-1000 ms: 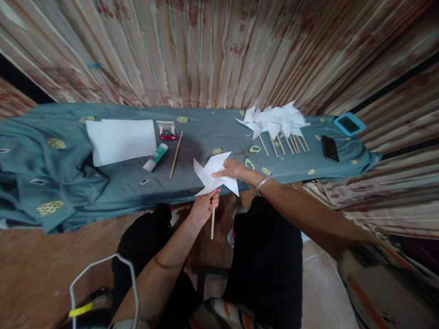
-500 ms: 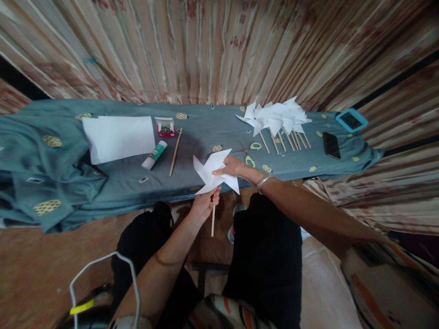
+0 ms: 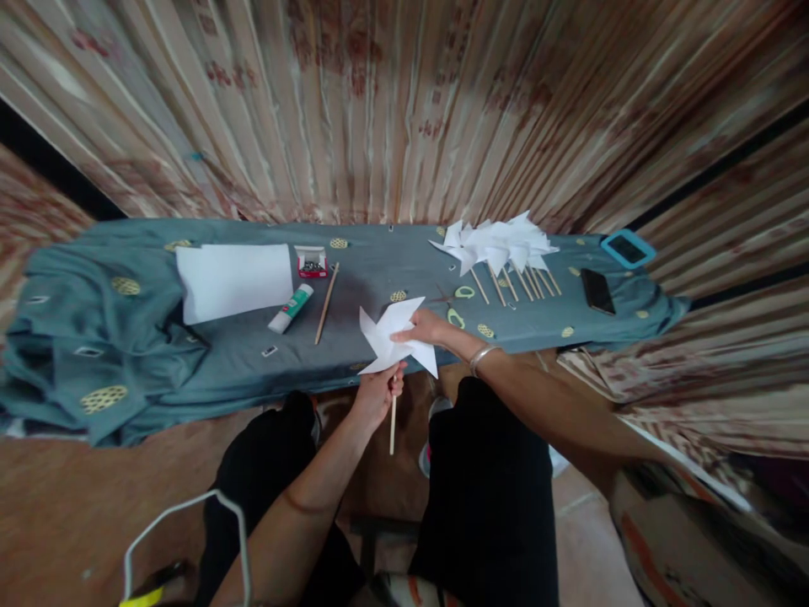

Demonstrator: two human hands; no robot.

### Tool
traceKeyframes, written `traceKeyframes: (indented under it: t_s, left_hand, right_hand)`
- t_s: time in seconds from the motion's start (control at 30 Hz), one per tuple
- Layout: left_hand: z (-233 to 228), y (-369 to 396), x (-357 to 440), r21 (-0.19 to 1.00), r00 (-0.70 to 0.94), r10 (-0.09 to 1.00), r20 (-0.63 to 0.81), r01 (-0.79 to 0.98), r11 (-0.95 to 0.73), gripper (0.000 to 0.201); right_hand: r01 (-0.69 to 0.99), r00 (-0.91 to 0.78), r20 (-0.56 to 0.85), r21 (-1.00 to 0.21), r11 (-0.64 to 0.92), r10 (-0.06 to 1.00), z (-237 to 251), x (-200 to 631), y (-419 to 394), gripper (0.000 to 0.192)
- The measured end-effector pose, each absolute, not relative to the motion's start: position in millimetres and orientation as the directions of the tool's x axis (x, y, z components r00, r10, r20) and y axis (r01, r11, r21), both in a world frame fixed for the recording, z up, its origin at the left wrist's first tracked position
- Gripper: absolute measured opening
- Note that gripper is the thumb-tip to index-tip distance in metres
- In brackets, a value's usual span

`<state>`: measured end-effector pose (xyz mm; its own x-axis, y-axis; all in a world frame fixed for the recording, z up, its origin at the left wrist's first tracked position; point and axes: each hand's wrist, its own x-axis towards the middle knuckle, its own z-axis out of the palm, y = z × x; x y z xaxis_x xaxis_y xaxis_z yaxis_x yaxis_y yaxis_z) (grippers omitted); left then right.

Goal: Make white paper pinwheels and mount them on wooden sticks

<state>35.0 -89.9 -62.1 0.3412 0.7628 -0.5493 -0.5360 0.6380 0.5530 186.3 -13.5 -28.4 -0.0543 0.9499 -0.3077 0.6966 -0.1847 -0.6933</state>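
Stick point(image 3: 393, 424): your left hand point(image 3: 374, 394) covers its upper part; you see only the lower end below the fist.
Pinwheel point(image 3: 392, 330) centre: hidden under your right hand point(image 3: 428, 327); the join to the stick does not show.
Pile point(image 3: 496, 240): the white pinwheels overlap, so you cannot count them.
Box point(image 3: 311, 262): contents too small to tell.
Scissors point(image 3: 458, 305): blades blurred, hard to make out.
Desk point(image 3: 379, 261): a cloth covers it wholly.
Wire frame point(image 3: 183, 523): cut off by the bottom edge.
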Motion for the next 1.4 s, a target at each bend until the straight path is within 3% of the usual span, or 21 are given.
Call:
traceKeyframes:
  t_s: [0.23,0.53,0.7,0.83,0.97,1.1,1.23,1.4]
  left_hand:
    - [-62.4,-86.7,36.6,0.641,0.292,0.824,-0.486,-0.521,0.563,0.026]
    - [-48.6,-78.0,42.2,0.762,0.194,0.909,-0.369,-0.497,0.416,0.026]
    - [-42.8,-70.7,36.9,0.819,0.159,0.93,-0.333,-0.44,0.368,0.026]
    - [-31.2,-62.5,27.9,0.861,0.136,0.949,-0.283,-0.399,0.314,0.02]
    - [-14.5,-47.8,23.3,0.897,0.067,0.968,-0.242,-0.364,0.25,0.017]
    - [-0.8,-30.9,26.0,0.93,0.0,0.987,-0.162,-0.334,0.153,0.021]
    - [2.5,-22.0,31.3,0.947,-0.013,0.995,-0.102,-0.308,0.093,0.021]
    - [-3.0,-17.7,33.5,0.953,0.015,0.995,-0.095,-0.287,0.095,0.02]
  right_hand:
    - [0.488,-0.054,-0.426,-0.8,-0.348,0.903,-22.0,184.7,-21.3,0.034]
    - [0.248,-0.04,-0.37,-0.903,-0.349,0.928,-13.8,184.5,-22.1,0.039]
    - [0.179,0.041,-0.219,-0.958,-0.223,0.975,-8.3,191.6,-23.4,0.051]
    - [0.148,0.246,-0.025,-0.987,-0.063,0.969,-9.5,198.5,-30.1,0.064]
    - [0.164,0.382,0.089,-0.986,0.028,0.92,-19.2,192.0,-51.8,0.05]
    - [0.172,0.279,0.101,-0.984,0.054,0.955,-24.8,165.8,-77.3,0.03]
    - [0.229,-0.007,0.096,-0.969,0.095,0.995,-25.5,141.4,-85.6,0.017]
    - [0.253,0.006,0.022,-0.967,0.02,1.0,-31.5,137.3,-77.8,0.02]
